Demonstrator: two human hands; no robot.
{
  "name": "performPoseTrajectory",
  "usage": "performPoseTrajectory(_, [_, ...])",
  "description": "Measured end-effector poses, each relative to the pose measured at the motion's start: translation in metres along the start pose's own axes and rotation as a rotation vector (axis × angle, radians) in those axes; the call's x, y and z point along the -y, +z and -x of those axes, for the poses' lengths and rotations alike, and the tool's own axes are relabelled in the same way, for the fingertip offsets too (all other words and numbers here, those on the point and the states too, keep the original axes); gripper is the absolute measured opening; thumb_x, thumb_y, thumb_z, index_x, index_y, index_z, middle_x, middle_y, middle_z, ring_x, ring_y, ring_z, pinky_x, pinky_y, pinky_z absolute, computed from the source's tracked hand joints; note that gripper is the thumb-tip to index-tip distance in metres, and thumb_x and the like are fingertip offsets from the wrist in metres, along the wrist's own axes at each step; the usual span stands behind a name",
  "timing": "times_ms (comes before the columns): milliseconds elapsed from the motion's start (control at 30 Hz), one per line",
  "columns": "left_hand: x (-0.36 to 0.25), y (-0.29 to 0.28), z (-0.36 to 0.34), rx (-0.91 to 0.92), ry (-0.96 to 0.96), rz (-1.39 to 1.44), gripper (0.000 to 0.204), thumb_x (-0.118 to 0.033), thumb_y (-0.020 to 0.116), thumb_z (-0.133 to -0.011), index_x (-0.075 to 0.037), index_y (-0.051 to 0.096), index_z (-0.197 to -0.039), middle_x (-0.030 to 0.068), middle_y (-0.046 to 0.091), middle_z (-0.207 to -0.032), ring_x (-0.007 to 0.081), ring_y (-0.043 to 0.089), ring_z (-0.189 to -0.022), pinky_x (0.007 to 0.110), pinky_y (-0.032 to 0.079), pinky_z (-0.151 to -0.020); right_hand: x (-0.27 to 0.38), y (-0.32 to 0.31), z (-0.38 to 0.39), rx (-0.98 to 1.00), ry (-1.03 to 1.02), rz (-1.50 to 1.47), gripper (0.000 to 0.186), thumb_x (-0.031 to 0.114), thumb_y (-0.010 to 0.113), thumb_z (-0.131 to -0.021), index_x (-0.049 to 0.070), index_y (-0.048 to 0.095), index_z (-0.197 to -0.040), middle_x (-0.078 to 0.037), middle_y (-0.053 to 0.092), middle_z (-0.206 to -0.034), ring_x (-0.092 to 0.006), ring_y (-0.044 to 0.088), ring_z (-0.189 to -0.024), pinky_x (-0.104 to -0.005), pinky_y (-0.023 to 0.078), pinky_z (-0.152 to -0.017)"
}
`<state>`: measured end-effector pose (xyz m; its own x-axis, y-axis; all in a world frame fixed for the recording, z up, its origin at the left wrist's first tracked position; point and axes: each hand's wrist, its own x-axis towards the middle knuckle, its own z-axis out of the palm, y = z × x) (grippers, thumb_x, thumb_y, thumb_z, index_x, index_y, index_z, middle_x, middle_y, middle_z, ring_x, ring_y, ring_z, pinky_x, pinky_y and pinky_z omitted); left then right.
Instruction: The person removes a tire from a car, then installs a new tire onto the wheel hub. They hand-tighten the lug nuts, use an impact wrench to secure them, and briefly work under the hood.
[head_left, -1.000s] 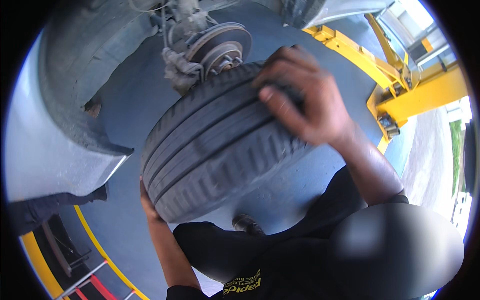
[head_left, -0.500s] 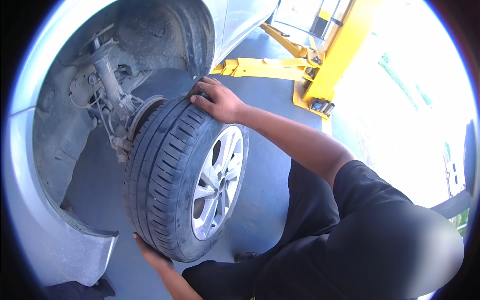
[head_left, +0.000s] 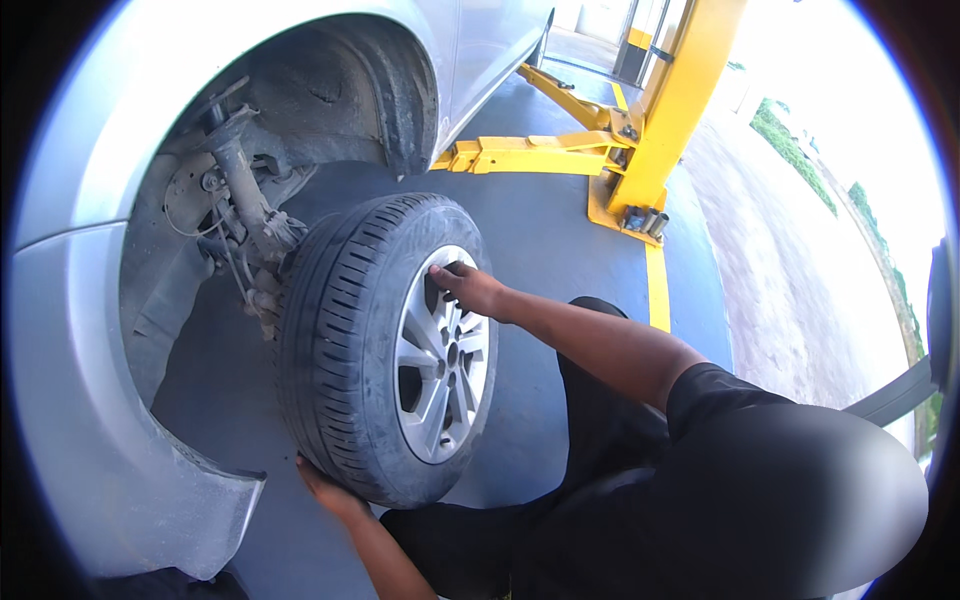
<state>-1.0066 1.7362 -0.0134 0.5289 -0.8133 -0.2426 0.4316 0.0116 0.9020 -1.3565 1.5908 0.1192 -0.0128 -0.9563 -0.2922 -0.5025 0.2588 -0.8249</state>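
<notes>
A car wheel with a black tyre [head_left: 335, 330] and a silver multi-spoke rim [head_left: 425, 325] stands upright before me, beside the open wheel arch. My right hand [head_left: 467, 288] grips the upper part of the rim, its fingertips in a gap between spokes. Under the tyre's lower near side, my left hand [head_left: 335, 492] is pressed against the tread and supports it; part of that hand is hidden. Behind the wheel, the suspension strut [head_left: 240, 180] hangs in the arch. The tyre hides the hub.
The silver car's fender [head_left: 70, 330] curves along the left, its lower corner [head_left: 235, 495] jutting out near the wheel. A yellow lift arm [head_left: 530, 155] reaches under the car from a yellow post [head_left: 665, 130]. My bent knee [head_left: 600, 330] is right of the wheel.
My right hand has left the top of the tread and now grips the rim. The left hand stays under the tyre. The wheel now covers the hub parts seen before.
</notes>
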Motion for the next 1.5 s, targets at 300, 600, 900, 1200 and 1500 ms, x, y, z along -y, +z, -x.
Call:
performPoseTrajectory(300, [0.027,-0.026,-0.016,-0.058,0.098,-0.327,0.063,-0.043,0.040,-0.108,0.007,0.047,-0.146,0.0200,0.054,-0.144,0.0321,0.057,-0.128,0.040,0.045,-0.108,0.015,-0.035,-0.034,0.699,0.000,-0.252,0.072,0.029,0.074,-0.090,-0.008,0.048,-0.145,-0.020,0.059,-0.138,-0.0303,0.060,-0.124,-0.0414,0.045,-0.111])
performPoseTrajectory(600, [0.128,-0.034,0.041,0.370,-0.113,0.311,0.078,-0.057,0.049,-0.099,-0.002,0.040,-0.154,0.0174,0.048,-0.153,0.0392,0.052,-0.135,0.056,0.045,-0.112,0.020,-0.004,-0.028,0.606,-0.168,0.061,0.050,0.031,0.084,-0.081,-0.009,0.073,-0.110,-0.015,0.074,-0.103,-0.0218,0.067,-0.105,-0.0339,0.050,-0.092])
performPoseTrajectory(900, [0.218,0.087,0.050,0.060,-0.154,0.602,0.079,-0.059,0.048,-0.098,-0.004,0.039,-0.155,0.0169,0.047,-0.154,0.0392,0.050,-0.137,0.057,0.043,-0.113,0.012,-0.006,-0.032,0.557,-0.252,0.065,0.058,0.039,0.077,-0.084,-0.012,0.071,-0.112,-0.022,0.065,-0.124,-0.0299,0.058,-0.123,-0.0382,0.039,-0.110])
performPoseTrajectory(1200, [0.216,0.064,0.037,-0.061,-0.063,0.634,0.081,-0.062,0.048,-0.097,-0.006,0.038,-0.156,0.0164,0.045,-0.155,0.0392,0.048,-0.138,0.058,0.042,-0.114,0.059,-0.029,-0.043,0.601,-0.520,-0.376,0.055,0.040,0.062,-0.098,-0.006,0.066,-0.127,-0.017,0.070,-0.122,-0.0276,0.064,-0.114,-0.0392,0.044,-0.108])
performPoseTrajectory(1500, [0.188,0.048,-0.016,-0.089,-0.008,0.637,0.083,-0.064,0.048,-0.096,-0.008,0.037,-0.157,0.0158,0.044,-0.157,0.0392,0.047,-0.140,0.059,0.041,-0.115,0.115,-0.018,-0.092,0.537,-0.593,-0.188,0.073,0.048,0.072,-0.093,-0.017,0.057,-0.120,-0.018,0.066,-0.109,-0.0206,0.061,-0.100,-0.0336,0.047,-0.092])
